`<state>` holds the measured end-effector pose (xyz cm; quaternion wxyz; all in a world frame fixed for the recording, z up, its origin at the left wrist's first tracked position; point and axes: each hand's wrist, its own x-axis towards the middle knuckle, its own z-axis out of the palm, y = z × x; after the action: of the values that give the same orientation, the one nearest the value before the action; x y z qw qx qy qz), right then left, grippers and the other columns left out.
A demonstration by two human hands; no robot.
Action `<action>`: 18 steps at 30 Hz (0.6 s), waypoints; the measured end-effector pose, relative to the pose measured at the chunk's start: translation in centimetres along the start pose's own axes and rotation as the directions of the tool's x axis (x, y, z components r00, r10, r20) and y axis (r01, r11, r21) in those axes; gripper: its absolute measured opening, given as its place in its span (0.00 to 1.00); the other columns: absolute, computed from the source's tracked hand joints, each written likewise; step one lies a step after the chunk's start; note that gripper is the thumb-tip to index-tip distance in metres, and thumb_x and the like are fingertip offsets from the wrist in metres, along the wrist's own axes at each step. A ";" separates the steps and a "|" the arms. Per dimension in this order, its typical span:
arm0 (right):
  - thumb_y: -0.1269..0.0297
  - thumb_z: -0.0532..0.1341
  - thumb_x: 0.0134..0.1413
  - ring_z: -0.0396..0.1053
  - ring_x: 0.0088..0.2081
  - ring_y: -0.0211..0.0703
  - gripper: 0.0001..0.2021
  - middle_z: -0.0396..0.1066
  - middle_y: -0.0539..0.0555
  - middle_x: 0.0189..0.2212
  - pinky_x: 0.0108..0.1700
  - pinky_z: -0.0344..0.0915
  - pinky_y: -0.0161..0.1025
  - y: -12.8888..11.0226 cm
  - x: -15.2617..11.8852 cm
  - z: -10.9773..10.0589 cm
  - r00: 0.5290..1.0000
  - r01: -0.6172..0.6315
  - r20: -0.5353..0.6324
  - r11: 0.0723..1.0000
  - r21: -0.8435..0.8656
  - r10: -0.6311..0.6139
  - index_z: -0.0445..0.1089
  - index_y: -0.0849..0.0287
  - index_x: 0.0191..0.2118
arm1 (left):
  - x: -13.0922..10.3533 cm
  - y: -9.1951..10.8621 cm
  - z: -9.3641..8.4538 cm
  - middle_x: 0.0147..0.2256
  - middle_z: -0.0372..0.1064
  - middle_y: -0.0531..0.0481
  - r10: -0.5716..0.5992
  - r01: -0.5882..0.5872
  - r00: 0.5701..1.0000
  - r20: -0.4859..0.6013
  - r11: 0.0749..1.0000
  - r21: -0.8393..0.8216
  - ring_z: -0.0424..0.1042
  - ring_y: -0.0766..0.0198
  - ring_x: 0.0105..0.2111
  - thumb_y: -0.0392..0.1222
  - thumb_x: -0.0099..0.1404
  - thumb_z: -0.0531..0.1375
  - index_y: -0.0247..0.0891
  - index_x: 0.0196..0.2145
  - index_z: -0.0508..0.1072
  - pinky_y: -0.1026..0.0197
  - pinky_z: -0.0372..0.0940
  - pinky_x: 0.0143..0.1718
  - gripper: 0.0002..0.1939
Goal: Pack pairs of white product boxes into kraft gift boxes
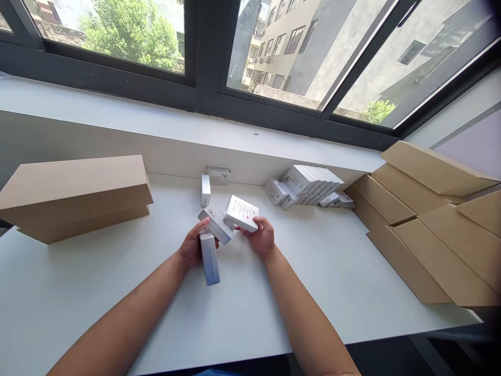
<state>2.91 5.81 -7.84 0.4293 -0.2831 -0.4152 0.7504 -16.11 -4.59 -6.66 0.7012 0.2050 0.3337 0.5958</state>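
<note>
We see left hand [192,246] clamped on two blue-sided cartons [210,261], right hand [262,239] pinching white carton [241,211]. Carton stack [307,183] sits by worktop's back edge [176,181].

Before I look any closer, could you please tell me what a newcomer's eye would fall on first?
Probably the left grip near the middle, holding small blue-and-white boxes, and beside it the right grip with a white box. After that, perhaps, the large brown cardboard at the far right, and the bright green tree outside at upper left.
</note>
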 end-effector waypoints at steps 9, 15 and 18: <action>0.60 0.62 0.48 0.69 0.24 0.40 0.16 0.76 0.51 0.31 0.41 0.78 0.48 0.2 0.1 -0.1 0.998 0.059 -0.021 0.996 0.069 -0.057 0.71 0.58 0.44 | 0.0 0.0 -0.1 0.44 0.77 0.46 0.084 -0.085 0.995 -0.046 0.996 -0.032 0.75 0.57 0.40 0.59 0.59 0.66 0.41 0.49 0.76 0.55 0.72 0.40 0.26; 0.58 0.69 0.47 0.75 0.35 0.42 0.22 0.76 0.50 0.43 0.35 0.77 0.40 0.2 0.0 0.3 0.980 0.187 -0.075 0.982 0.001 -0.187 0.68 0.53 0.50 | 0.1 -0.3 0.0 0.53 0.75 0.46 0.098 -0.096 0.995 -0.019 0.993 0.071 0.72 0.51 0.54 0.50 0.58 0.69 0.44 0.52 0.74 0.51 0.67 0.53 0.25; 0.58 0.72 0.45 0.76 0.38 0.43 0.27 0.75 0.50 0.45 0.37 0.76 0.41 0.3 0.0 0.5 0.968 0.218 -0.120 0.976 -0.027 -0.220 0.66 0.50 0.52 | 0.0 -0.6 0.4 0.50 0.76 0.48 0.169 -0.162 0.985 -0.037 0.976 0.149 0.73 0.52 0.52 0.46 0.54 0.72 0.45 0.53 0.71 0.54 0.66 0.51 0.30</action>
<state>2.41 5.53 -7.82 0.5322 -0.2838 -0.4221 0.6768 -15.39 -4.64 -6.84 0.6238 0.2678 0.3752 0.6311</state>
